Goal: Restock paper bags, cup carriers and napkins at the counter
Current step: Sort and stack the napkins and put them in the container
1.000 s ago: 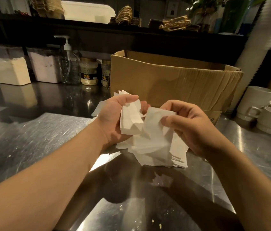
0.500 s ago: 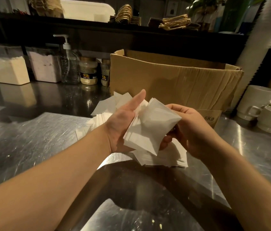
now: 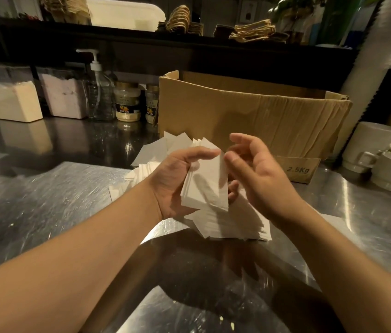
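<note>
Head view, read from the left: two lidded tubs of powder point(image 3: 13, 102) stand at the back of the steel counter point(image 3: 45, 207), then a pump bottle point(image 3: 99, 92) and two small jars point(image 3: 127, 104).

Next comes the left hand point(image 3: 173, 181). Its thumb lies across the top and its fingers curl round the far side of a small stack of white napkins point(image 3: 206, 183), so the stack is clamped and lifted off the counter. The held stack stands roughly on end: its long axis runs from lower front to upper back, leaning a little away from the person, its broad face turned toward the right hand and its layered edge toward the camera.

Beneath and behind it, a loose, fanned heap of more napkins point(image 3: 235, 224) lies flat on the counter just in front of the cardboard box point(image 3: 249, 121), corners pointing every which way.

The right hand point(image 3: 257, 171) sits just beside the stack, fingers spread and relaxed, gripping nothing. Whether its thumb tip touches the napkin edge cannot be told.

By the look of it, the napkin part of the restock is in hand, at the stage of gathering and squaring loose napkins into a tidy bundle; the bags and carriers are not being handled. The next move probably calls for the right hand to close on the free side and tap the edges flush, or to lift more sheets from the heap, with a light pinch, since the paper is thin and slides easily.

Far right, white mugs point(image 3: 372, 145) stand on the counter.
</note>
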{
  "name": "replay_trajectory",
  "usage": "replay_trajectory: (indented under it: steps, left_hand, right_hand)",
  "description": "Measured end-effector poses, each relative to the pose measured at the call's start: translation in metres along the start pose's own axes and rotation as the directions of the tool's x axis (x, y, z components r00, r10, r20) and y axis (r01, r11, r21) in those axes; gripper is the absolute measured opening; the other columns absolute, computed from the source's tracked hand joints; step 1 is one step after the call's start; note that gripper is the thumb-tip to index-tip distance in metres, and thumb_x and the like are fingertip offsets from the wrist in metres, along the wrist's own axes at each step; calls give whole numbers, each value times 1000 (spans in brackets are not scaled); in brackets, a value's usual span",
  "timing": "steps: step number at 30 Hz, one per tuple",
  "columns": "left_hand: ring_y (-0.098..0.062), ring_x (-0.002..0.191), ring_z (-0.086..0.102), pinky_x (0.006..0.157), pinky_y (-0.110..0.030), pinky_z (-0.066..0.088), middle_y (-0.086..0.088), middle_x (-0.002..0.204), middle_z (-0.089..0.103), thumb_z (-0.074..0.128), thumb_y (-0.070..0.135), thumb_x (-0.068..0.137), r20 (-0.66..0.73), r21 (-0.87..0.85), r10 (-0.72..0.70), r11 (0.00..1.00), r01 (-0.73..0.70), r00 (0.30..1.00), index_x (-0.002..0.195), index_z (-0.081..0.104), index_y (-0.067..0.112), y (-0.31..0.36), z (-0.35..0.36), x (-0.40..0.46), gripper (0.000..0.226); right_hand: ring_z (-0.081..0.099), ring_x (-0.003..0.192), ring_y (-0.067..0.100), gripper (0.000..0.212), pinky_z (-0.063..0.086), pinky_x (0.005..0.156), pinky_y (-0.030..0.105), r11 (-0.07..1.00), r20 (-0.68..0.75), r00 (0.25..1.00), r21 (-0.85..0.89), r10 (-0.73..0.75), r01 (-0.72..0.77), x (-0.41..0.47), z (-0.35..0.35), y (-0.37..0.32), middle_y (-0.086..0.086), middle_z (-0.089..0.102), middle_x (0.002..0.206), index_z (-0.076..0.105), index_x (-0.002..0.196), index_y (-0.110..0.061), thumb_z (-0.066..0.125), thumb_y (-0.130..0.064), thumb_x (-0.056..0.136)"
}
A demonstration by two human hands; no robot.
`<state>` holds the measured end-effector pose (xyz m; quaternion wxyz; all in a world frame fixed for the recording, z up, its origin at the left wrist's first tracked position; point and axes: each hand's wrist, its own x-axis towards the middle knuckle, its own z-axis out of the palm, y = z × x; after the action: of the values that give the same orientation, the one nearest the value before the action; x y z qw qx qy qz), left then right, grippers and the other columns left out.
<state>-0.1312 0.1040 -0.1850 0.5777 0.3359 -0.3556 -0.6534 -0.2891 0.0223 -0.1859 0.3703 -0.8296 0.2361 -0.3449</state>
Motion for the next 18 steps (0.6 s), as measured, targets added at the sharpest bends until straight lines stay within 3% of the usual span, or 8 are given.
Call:
replay_trajectory:
  steps: [3, 6, 9, 13, 16, 18]
  left_hand:
    - [-27, 80, 71, 74, -37, 59, -12, 87, 71, 60, 29, 78, -2, 48, 17, 999, -17, 1000, 114, 64, 15, 0, 1, -1, 40]
    - [-24, 75, 70, 73, -36, 55, -10, 79, 69, 58, 25, 76, 8, 78, 40, 996, -40, 999, 105, 64, 16, 0, 3, -2, 31]
    - [-21, 68, 71, 68, -34, 58, -7, 73, 69, 57, 25, 76, -24, 122, 37, 992, -34, 999, 105, 61, 19, -1, 4, -1, 30]
    - [-21, 70, 71, 67, -34, 59, -7, 74, 70, 59, 27, 76, -75, 107, 12, 994, -4, 997, 107, 60, 19, -3, 6, 0, 32]
    - [-25, 89, 62, 81, -38, 50, -10, 92, 65, 64, 38, 80, -103, 21, -7, 1000, 9, 995, 109, 66, 16, -1, 6, 0, 36]
    - [-26, 94, 61, 89, -38, 49, -11, 98, 65, 66, 45, 80, -142, -44, 17, 999, -24, 990, 113, 66, 15, 0, 4, 2, 45]
  right_hand:
    - [43, 120, -3, 100, 46, 93, 19, 978, 196, 979, -185, -61, 98, -5, -1, -1, -21, 31, 151, 18, 153, -51, 70, -74, 71]
    - [28, 136, 5, 116, 41, 113, 40, 956, 297, 953, -260, -54, 136, -8, -3, -6, -33, 19, 149, 6, 148, -65, 80, -69, 58]
    - [24, 139, 7, 116, 40, 117, 46, 939, 322, 946, -307, -49, 153, -6, -1, -7, -38, 17, 146, 5, 149, -64, 84, -60, 64]
    - [24, 142, 12, 116, 38, 118, 48, 925, 276, 958, -338, -79, 174, -5, 0, -3, -32, 17, 150, 5, 151, -62, 87, -52, 69]
    - [22, 143, 11, 115, 34, 116, 39, 917, 205, 966, -333, -157, 220, -5, 0, 1, -26, 17, 153, 9, 152, -57, 84, -63, 65]
    - [30, 137, 11, 90, 39, 113, 39, 905, 145, 961, -327, -237, 273, -5, 2, 2, -22, 27, 146, 29, 141, -53, 78, -70, 67]
